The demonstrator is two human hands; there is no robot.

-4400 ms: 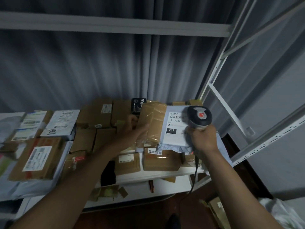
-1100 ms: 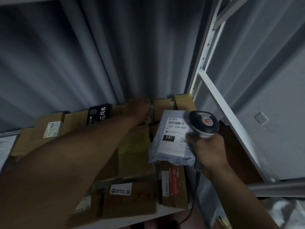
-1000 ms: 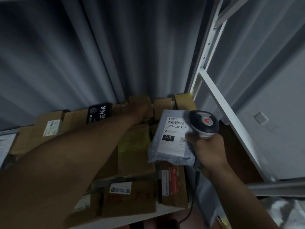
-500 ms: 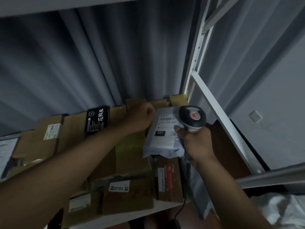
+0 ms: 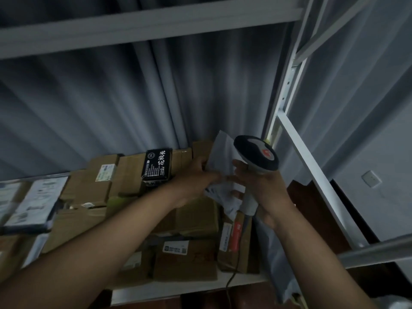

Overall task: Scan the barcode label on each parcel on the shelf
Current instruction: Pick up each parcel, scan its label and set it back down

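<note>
Now, both hands on a grey poly mailer above the packed shelf.
Centre frame, the left hand (image 5: 196,175) pinches the grey poly mailer (image 5: 223,166) over cardboard parcels (image 5: 196,217); right of it, the right hand (image 5: 265,192) grips the barcode scanner (image 5: 256,155), fingers touching the mailer.

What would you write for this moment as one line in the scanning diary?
left hand: grips soft grey plastic mailer bag | right hand: holds black-and-grey handheld barcode scanner | mailer label: not visible | brown cardboard parcels: on shelf
</note>
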